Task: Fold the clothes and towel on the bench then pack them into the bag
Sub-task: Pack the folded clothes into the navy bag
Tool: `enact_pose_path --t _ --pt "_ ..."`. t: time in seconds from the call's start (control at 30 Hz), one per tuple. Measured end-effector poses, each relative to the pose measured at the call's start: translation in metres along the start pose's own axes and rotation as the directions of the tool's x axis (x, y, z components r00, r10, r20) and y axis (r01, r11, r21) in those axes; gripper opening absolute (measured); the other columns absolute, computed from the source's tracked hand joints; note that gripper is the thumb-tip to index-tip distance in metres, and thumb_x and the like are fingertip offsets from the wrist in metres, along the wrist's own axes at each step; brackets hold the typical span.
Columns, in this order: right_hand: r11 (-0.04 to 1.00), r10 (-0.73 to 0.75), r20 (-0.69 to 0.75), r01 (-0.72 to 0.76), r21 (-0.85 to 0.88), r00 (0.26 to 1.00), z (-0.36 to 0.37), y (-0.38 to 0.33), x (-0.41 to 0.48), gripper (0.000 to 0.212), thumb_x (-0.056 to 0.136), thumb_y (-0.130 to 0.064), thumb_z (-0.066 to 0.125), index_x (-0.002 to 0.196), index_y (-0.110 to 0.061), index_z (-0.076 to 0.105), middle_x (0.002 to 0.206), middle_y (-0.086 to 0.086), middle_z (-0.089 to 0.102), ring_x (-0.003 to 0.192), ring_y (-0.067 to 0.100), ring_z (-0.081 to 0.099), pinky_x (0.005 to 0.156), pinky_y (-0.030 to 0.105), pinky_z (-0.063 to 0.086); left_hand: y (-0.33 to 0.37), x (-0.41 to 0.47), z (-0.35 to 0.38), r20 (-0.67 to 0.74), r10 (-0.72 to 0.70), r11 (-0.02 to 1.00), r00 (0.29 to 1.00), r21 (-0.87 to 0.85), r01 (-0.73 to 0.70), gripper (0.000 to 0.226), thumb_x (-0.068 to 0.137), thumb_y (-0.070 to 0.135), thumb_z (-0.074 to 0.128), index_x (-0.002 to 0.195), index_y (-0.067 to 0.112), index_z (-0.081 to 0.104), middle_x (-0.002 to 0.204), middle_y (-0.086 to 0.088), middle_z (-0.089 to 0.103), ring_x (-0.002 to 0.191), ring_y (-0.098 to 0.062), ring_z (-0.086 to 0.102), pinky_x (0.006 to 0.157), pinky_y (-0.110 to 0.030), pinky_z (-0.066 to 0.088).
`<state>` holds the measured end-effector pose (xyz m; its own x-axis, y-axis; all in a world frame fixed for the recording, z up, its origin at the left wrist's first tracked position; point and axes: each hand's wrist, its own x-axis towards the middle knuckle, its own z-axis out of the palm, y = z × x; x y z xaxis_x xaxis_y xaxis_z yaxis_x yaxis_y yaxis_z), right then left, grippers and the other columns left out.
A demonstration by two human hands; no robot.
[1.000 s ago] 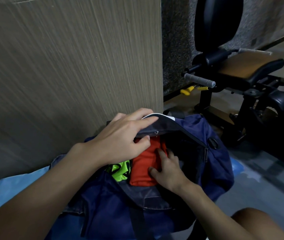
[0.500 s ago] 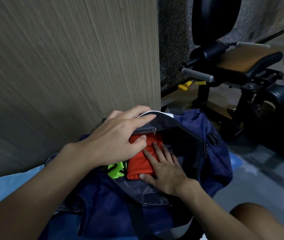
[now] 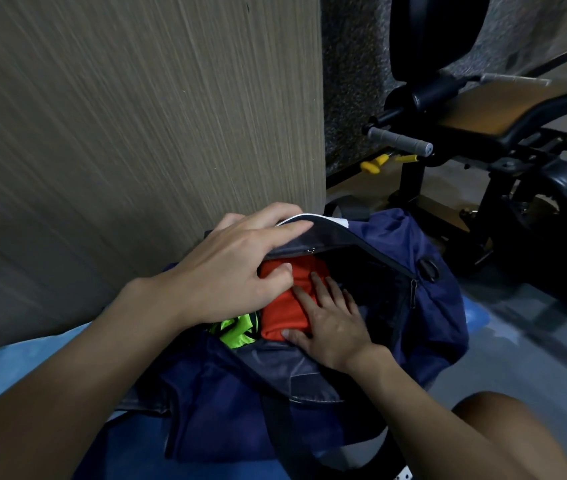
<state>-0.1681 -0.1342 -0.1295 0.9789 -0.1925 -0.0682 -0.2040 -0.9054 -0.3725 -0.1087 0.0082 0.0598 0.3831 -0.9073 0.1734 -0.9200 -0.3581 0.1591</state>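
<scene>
Pressing folded orange garment (image 3: pixel 283 306) down inside navy duffel bag (image 3: pixel 437 306), right hand (image 3: pixel 332 327) flat, fingers straight; left hand (image 3: pixel 230 271) pinches the zip flap (image 3: pixel 330 237) open. Cloth looks soft and light, so I'd grab its folded edge.

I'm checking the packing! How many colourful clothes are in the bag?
2. The orange garment lies under the right hand; the neon green garment sits left of it, by the left hand. Others may be hidden.
</scene>
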Motion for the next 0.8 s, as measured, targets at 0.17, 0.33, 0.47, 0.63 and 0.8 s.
enact_pose_path --t 0.17,0.33,0.47,0.63,0.8 --pt "0.999 -0.014 -0.02 0.013 -0.032 1.0 -0.004 -0.002 -0.009 0.086 0.087 -0.074 0.039 0.155 -0.037 0.001 0.164 0.002 -0.015 0.15 0.026 -0.015 0.12 0.053 -0.004 0.0 -0.002 -0.001 0.037 -0.034 0.999 0.999 0.022 0.033 0.061 0.085 0.04 0.04 0.146 0.033 0.043 0.147 0.027 0.031 0.127 -0.005 0.044 0.114 -0.031 0.024" --pt "0.992 -0.111 -0.033 0.108 -0.072 0.993 -0.012 -0.007 -0.032 0.079 0.089 -0.071 0.025 0.155 -0.032 0.008 0.164 0.001 -0.011 0.15 0.022 -0.013 0.12 0.052 -0.004 0.0 -0.004 0.002 0.042 -0.048 0.998 0.998 0.052 0.046 0.06 0.087 0.037 0.044 0.147 0.03 0.044 0.149 0.021 0.033 0.12 -0.007 0.048 0.113 -0.032 0.022" --pt "0.985 -0.175 -0.042 0.175 0.001 0.984 -0.02 -0.016 -0.06 0.09 0.075 -0.069 0.002 0.154 -0.029 0.017 0.165 -0.001 0.0 0.151 0.017 -0.004 0.122 0.046 0.0 0.001 -0.011 0.012 0.058 -0.038 0.995 0.998 0.097 0.033 0.059 0.088 0.039 0.041 0.146 0.027 0.046 0.148 0.016 0.035 0.128 -0.005 0.042 0.112 -0.04 0.024" --pt "0.962 -0.242 -0.11 0.253 0.098 0.964 -0.04 -0.037 -0.088 0.073 0.087 -0.058 0.021 0.146 -0.02 0.042 0.148 0.002 0.043 0.139 0.022 0.036 0.114 0.044 0.029 0.003 -0.03 0.02 0.092 -0.119 0.989 0.989 0.103 0.11 0.065 0.086 0.043 0.037 0.149 0.026 0.042 0.151 0.017 0.034 0.135 -0.003 0.036 0.115 -0.04 0.018" --pt "0.921 -0.349 -0.096 0.36 0.15 0.932 -0.044 -0.073 -0.108 0.051 0.096 -0.04 0.048 0.142 -0.018 0.045 0.132 0.004 0.053 0.121 0.025 0.05 0.1 0.042 0.043 0.0 -0.072 0.021 0.028 -0.175 0.985 0.984 0.005 0.175 0.064 0.085 0.043 0.038 0.146 0.026 0.047 0.15 0.018 0.038 0.136 -0.002 0.036 0.115 -0.04 0.022"
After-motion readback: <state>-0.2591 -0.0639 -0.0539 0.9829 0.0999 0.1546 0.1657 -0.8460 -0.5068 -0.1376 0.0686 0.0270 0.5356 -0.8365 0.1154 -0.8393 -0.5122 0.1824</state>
